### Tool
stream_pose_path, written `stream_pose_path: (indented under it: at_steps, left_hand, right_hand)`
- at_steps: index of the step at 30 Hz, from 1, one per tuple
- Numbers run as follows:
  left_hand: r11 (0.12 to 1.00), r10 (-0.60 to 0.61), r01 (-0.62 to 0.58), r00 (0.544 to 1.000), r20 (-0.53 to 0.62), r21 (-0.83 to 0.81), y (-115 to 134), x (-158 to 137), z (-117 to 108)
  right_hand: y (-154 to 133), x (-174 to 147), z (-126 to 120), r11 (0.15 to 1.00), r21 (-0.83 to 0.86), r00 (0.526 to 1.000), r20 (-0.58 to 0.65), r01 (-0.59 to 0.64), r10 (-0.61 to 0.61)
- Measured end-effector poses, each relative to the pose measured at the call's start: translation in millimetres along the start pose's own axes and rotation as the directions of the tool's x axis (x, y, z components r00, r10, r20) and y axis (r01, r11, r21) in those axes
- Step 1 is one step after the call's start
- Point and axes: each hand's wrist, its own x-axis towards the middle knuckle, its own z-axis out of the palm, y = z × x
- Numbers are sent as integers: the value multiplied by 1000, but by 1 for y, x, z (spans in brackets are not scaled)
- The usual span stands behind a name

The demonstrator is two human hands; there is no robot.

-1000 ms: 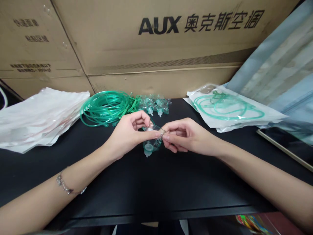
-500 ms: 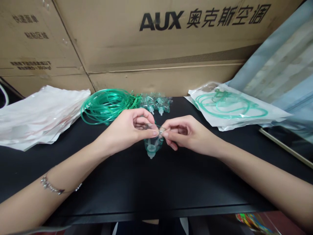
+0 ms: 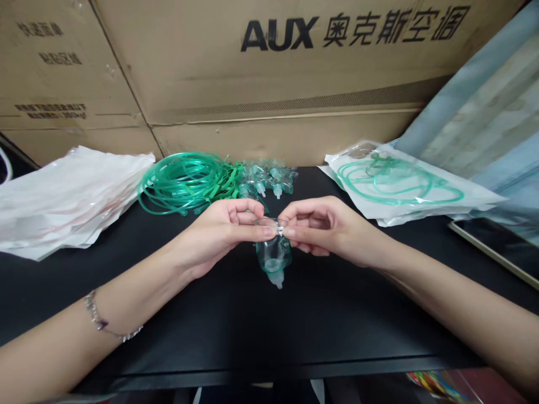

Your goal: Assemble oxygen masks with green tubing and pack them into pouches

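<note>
A clear green-tinted oxygen mask (image 3: 272, 252) hangs between my two hands above the black table, its pale connector pointing down toward me. My left hand (image 3: 236, 227) pinches the mask's upper edge between thumb and fingers. From the other side, my right hand (image 3: 318, 227) closes thumb and forefinger on the same edge, by a small whitish metal strip (image 3: 280, 230). The fingertips of both hands nearly meet there and partly cover the strip.
Behind my hands lie coiled green tubing (image 3: 181, 179), green straps (image 3: 227, 182) and several more masks (image 3: 269, 178). White packets (image 3: 71, 196) are stacked left; packaged tubing (image 3: 400, 179) and a phone (image 3: 497, 247) lie right. A cardboard box (image 3: 273, 84) stands behind.
The mask has shifted slightly right and toward me, its connector now lower. My left hand has moved a little lower and right; both hands keep their pinch.
</note>
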Motion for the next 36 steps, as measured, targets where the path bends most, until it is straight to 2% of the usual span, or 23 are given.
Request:
stream_pose_path:
  at_steps: [7, 10, 14, 17, 19, 21, 24, 28, 30, 32, 34, 36]
  left_hand:
    - [991, 60, -50, 995, -77, 126, 3, -2, 0]
    - [996, 79, -77, 996, -40, 52, -2, -2, 0]
    - [996, 23, -25, 1000, -14, -82, -7, 0, 1]
    - [992, 36, -44, 997, -69, -116, -11, 1, 4]
    - [988, 75, -94, 986, -151, -125, -14, 2, 7]
    - [975, 115, -156, 964, -239, -160, -16, 2, 10]
    - [946, 153, -228, 942, -299, -233, -17, 2, 14]
    - [926, 168, -250, 944, -284, -283, -17, 2, 14]
    - [924, 173, -256, 943, -285, -284, -17, 3, 13]
    - [927, 177, -255, 944, -279, -275, -17, 3, 11]
    - [934, 181, -251, 946, -269, -255, -17, 3, 11]
    - [942, 188, -248, 948, -257, -225, -16, 3, 11]
  right_hand:
    - [3, 2, 0, 995, -60, 997, -23, 77, -78]
    - [2, 1, -1, 996, -47, 997, -4, 80, -80]
    - [3, 2, -5, 999, -37, 999, 39, 39, -38]
    - [8, 5, -3, 995, -62, 997, -32, 73, -75]
    - [13, 6, 2, 981, -118, 965, -193, 156, -177]
    - [17, 6, 10, 946, -225, 893, -335, 233, -299]
    - [21, 3, 21, 884, -381, 818, -393, 271, -420]
    - [22, 1, 28, 868, -430, 758, -472, 247, -450]
    - [22, 2, 29, 922, -317, 781, -508, 223, -363]
    - [22, 4, 26, 979, -56, 861, -468, 197, -200]
    - [21, 7, 22, 959, 243, 938, -343, 143, -53]
    - [21, 10, 15, 906, 416, 975, -221, 80, 16]
